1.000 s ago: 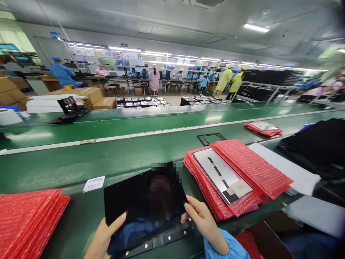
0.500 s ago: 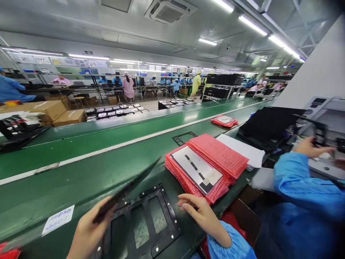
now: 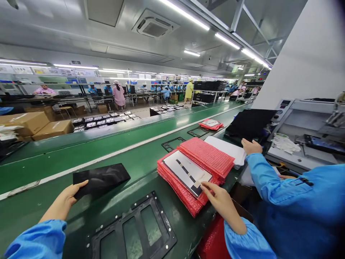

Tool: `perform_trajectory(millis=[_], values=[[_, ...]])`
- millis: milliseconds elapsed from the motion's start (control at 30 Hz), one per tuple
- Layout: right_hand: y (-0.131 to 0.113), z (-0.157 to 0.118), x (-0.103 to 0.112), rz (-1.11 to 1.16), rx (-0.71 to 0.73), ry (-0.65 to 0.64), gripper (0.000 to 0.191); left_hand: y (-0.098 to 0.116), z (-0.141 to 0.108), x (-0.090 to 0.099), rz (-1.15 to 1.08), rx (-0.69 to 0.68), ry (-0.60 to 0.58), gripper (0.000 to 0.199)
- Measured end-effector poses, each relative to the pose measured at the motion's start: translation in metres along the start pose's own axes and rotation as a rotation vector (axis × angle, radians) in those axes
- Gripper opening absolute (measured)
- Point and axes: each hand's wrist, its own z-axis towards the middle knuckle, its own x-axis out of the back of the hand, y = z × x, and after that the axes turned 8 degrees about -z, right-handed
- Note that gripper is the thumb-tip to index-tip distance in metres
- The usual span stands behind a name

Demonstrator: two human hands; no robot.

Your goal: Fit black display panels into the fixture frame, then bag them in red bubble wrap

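Observation:
A glossy black panel [image 3: 101, 179] is pinched by its left end in my left hand [image 3: 63, 199], over the green surface. My right hand [image 3: 222, 201] has its fingertips on the lower right corner of a white-backed screen panel [image 3: 185, 172] with a black strip. That panel lies on a stack of red bubble-wrap sleeves [image 3: 179, 190]. Whether the fingers grip its edge is hard to tell, but thumb and forefinger are together at it. Between my hands a black frame [image 3: 145, 223] with rectangular openings and white dots lies flat.
More red bubble wrap [image 3: 207, 154] and white sheets [image 3: 228, 149] lie behind the stack. Thin black frames [image 3: 172, 144] rest farther back. At the right, a co-worker's blue sleeve [image 3: 264, 176] and hand reach near a black stack [image 3: 249, 124], beside a machine [image 3: 309, 126].
My left hand has moved left with the black panel, now seen flatter. My right hand has moved from beside the stack onto the white panel's corner. The view has shifted right.

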Motion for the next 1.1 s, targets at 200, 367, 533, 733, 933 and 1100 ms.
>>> perform_trajectory(millis=[200,367,533,733,933,1100], values=[[0.017,0.032,-0.01,-0.203,-0.102,0.065,0.033,-0.016,0.01,0.022,0.321,0.114,0.114,0.031],[0.025,0.051,-0.012,-0.156,-0.231,0.058,0.035,-0.032,-0.034,0.012,0.354,-0.006,-0.141,0.053],[0.034,0.062,-0.003,0.147,-0.295,0.021,0.041,-0.041,-0.106,0.011,0.242,0.026,-0.252,0.057],[0.019,0.062,0.006,0.769,-0.368,0.01,0.048,-0.041,-0.168,0.015,-0.002,0.169,-0.401,0.06],[-0.025,0.038,0.003,1.225,-0.413,-0.182,0.044,-0.026,-0.194,0.001,-0.099,0.164,-0.58,0.06],[-0.079,0.002,-0.023,1.417,-0.451,-0.549,0.026,0.001,-0.202,0.0,-0.121,-0.177,-0.567,0.086]])
